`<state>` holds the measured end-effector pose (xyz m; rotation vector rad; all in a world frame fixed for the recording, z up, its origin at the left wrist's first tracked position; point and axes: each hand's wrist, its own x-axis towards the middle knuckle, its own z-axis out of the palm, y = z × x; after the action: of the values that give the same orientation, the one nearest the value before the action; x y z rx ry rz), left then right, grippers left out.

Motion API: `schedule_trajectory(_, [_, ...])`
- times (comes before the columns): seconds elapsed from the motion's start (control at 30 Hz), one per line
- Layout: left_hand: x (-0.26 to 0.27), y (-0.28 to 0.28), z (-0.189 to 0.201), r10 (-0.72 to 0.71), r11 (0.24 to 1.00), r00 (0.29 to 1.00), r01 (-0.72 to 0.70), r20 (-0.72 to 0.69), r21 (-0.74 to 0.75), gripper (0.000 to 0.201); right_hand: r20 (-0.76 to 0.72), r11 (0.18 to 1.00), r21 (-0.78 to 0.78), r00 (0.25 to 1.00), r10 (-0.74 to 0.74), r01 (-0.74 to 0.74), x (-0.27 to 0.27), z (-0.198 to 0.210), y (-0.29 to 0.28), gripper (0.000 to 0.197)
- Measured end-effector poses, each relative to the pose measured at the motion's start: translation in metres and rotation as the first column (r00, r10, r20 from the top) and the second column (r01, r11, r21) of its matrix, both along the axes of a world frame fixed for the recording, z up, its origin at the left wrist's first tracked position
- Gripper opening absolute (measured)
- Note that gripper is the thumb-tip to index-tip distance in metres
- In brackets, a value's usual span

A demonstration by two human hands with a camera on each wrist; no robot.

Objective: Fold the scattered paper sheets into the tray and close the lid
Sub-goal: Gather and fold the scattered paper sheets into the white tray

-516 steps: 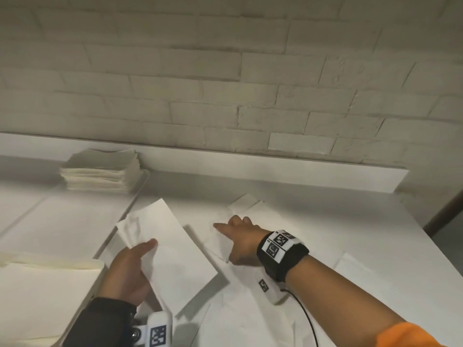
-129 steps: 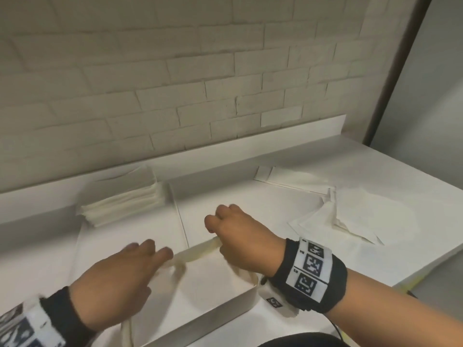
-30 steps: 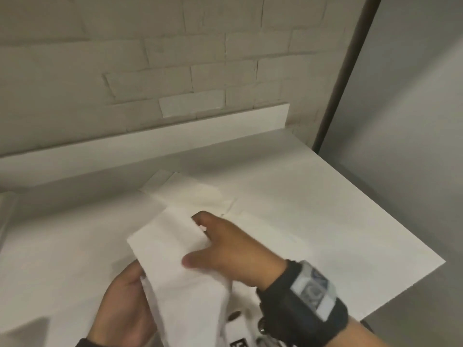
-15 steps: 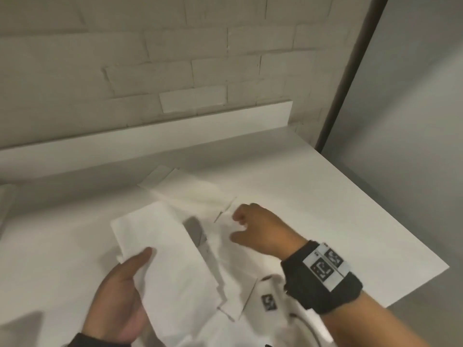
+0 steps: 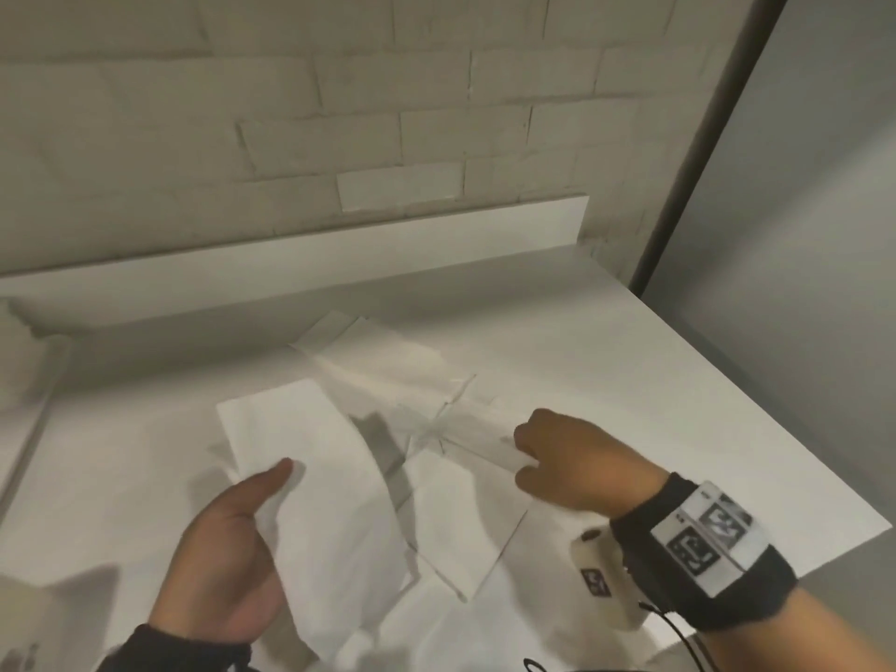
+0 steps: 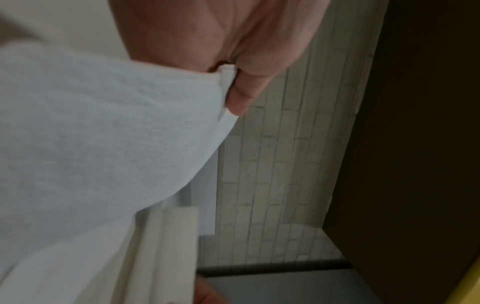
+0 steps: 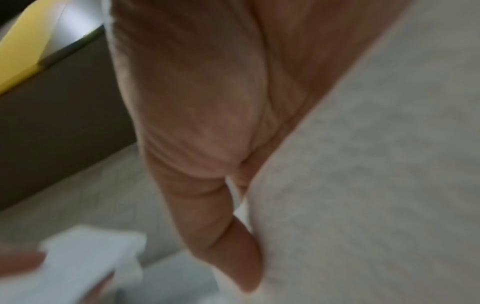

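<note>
My left hand holds a folded white sheet above the table, thumb on top and fingers hidden beneath it. In the left wrist view the thumb presses on that folded sheet. To the right, my right hand pinches the edge of a thin creased sheet and lifts it, blurred, off the table. The right wrist view has the thumb against this creased sheet. Under both hands lies another flat sheet. No tray shows clearly in these views.
Further sheets lie toward the back of the white table, below a low white ledge and a brick wall. The table's right edge drops off beside a grey panel.
My right hand has shifted right and closed on the creased sheet's edge, raising it. The left hand keeps the folded sheet in about the same place.
</note>
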<state>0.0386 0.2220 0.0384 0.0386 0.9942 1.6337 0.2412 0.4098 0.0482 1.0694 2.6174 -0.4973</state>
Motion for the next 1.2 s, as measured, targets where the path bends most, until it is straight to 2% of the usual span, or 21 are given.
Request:
schedule_trajectory(0.07, [0.007,0.005,0.001,-0.031,0.999,0.999,0.031,0.017,-0.014,0.039,-0.087,0.999,0.026,0.996,-0.029,0.031,0.002,0.024,-0.002,0.013])
schedule_trajectory(0.13, [0.017,0.012,0.0,-0.041,0.999,0.998,0.041,0.057,-0.001,0.041,-0.252,0.997,0.049,0.967,-0.044,0.058,-0.003,0.041,-0.015,0.018])
schedule_trajectory(0.2, [0.03,0.018,-0.001,-0.058,0.998,0.993,0.056,0.099,0.017,0.048,-0.38,0.997,0.072,0.925,0.019,0.01,-0.018,0.052,-0.042,0.02])
schedule_trajectory(0.27, [0.042,0.023,-0.003,-0.081,0.996,0.989,0.075,0.122,0.054,0.061,-0.376,0.988,0.12,0.916,0.138,-0.1,-0.041,0.046,-0.075,0.016])
schedule_trajectory(0.33, [0.048,0.027,-0.004,-0.088,0.996,0.986,0.086,0.141,0.025,0.06,-0.311,0.97,0.144,0.922,0.232,-0.196,-0.063,0.032,-0.105,0.029])
schedule_trajectory(0.37, [0.047,0.026,-0.005,-0.082,0.996,0.987,0.084,0.138,-0.009,0.05,-0.3,0.969,0.121,0.922,0.243,-0.216,-0.069,0.027,-0.113,0.032])
schedule_trajectory(0.43, [0.034,0.021,-0.014,-0.025,0.993,0.997,0.034,0.078,-0.112,0.034,-0.379,0.974,0.001,0.901,0.211,-0.228,-0.069,0.024,-0.108,0.037])
schedule_trajectory(0.47, [0.025,0.016,-0.02,0.001,0.993,0.998,0.007,0.065,-0.114,0.038,-0.424,0.975,-0.095,0.894,0.145,-0.203,-0.064,0.024,-0.097,0.039])
schedule_trajectory(0.5, [0.014,0.011,-0.024,0.032,0.994,0.997,-0.025,0.068,-0.106,0.051,-0.445,0.975,-0.162,0.893,0.065,-0.152,-0.057,0.021,-0.08,0.041])
schedule_trajectory(0.57, [-0.004,0.0,-0.025,0.089,0.993,0.994,-0.084,0.064,-0.081,0.086,-0.355,0.993,-0.117,0.934,-0.04,-0.002,-0.041,0.011,-0.044,0.043])
schedule_trajectory(0.6, [-0.01,-0.005,-0.024,0.096,0.993,0.993,-0.091,0.063,-0.069,0.097,-0.228,0.998,-0.031,0.972,-0.054,0.048,-0.035,0.004,-0.03,0.046])
schedule_trajectory(0.63, [-0.015,-0.008,-0.023,0.093,0.995,0.993,-0.09,0.069,-0.051,0.1,-0.076,0.996,0.041,0.995,-0.071,0.074,-0.029,-0.004,-0.021,0.048])
schedule_trajectory(0.7, [-0.023,-0.013,-0.02,0.078,0.997,0.992,-0.077,0.103,-0.014,0.092,0.132,0.992,0.092,0.986,-0.103,0.092,-0.024,-0.02,-0.015,0.048])
schedule_trajectory(0.73, [-0.024,-0.014,-0.019,0.061,0.998,0.991,-0.061,0.119,-0.004,0.087,0.17,0.99,0.104,0.979,-0.109,0.092,-0.023,-0.026,-0.016,0.045])
schedule_trajectory(0.87, [-0.023,-0.017,-0.019,0.044,0.999,0.984,-0.04,0.173,-0.029,0.081,0.191,0.977,0.207,0.977,-0.093,0.053,-0.026,-0.037,-0.023,0.018])
schedule_trajectory(0.93, [-0.021,-0.021,-0.017,0.028,0.999,0.978,-0.024,0.209,-0.022,0.08,0.166,0.973,0.22,0.98,-0.111,0.073,-0.024,-0.039,-0.022,0.025])
schedule_trajectory(1.0, [-0.019,-0.025,-0.017,0.013,0.999,0.972,-0.006,0.235,-0.031,0.076,0.164,0.979,0.166,0.976,-0.143,0.115,-0.021,-0.024,-0.02,0.024])
schedule_trajectory(1.07, [-0.016,-0.026,-0.018,-0.004,0.999,0.971,0.013,0.237,-0.035,0.061,0.12,0.983,0.121,0.981,-0.151,0.137,-0.019,0.004,-0.025,0.013])
schedule_trajectory(1.13, [-0.009,-0.026,-0.017,-0.027,0.999,0.967,0.032,0.252,-0.016,0.046,-0.025,0.983,0.113,0.99,-0.141,0.143,-0.027,0.032,-0.045,0.003])
schedule_trajectory(1.2, [0.003,-0.024,-0.014,-0.074,0.997,0.959,0.072,0.274,0.017,0.047,-0.193,0.992,0.079,0.977,-0.086,0.103,-0.049,0.046,-0.079,0.007])
